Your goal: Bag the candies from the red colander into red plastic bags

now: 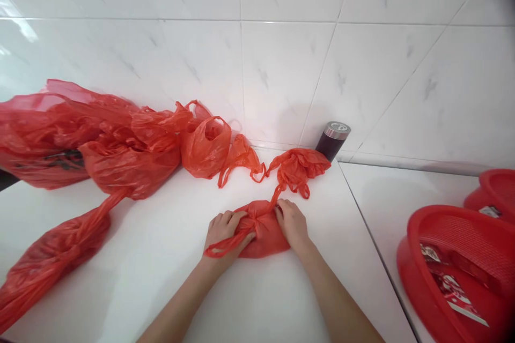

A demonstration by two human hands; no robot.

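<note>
A small filled red plastic bag, its top knotted, rests on the white table between my two hands. My left hand is closed on the bag's left side, with one loose handle lying across the wrist and thumb. On the other side, my right hand grips the bag's right edge with bent fingers near the second handle, which points up and away. Just beyond it lies a crumpled red bag. What is inside the knotted bag is hidden.
Several red bags crowd the left and back of the white table. A dark tumbler with a metal lid stands against the tiled wall. At right, a red plastic basket holds printed packets; another basket sits behind it.
</note>
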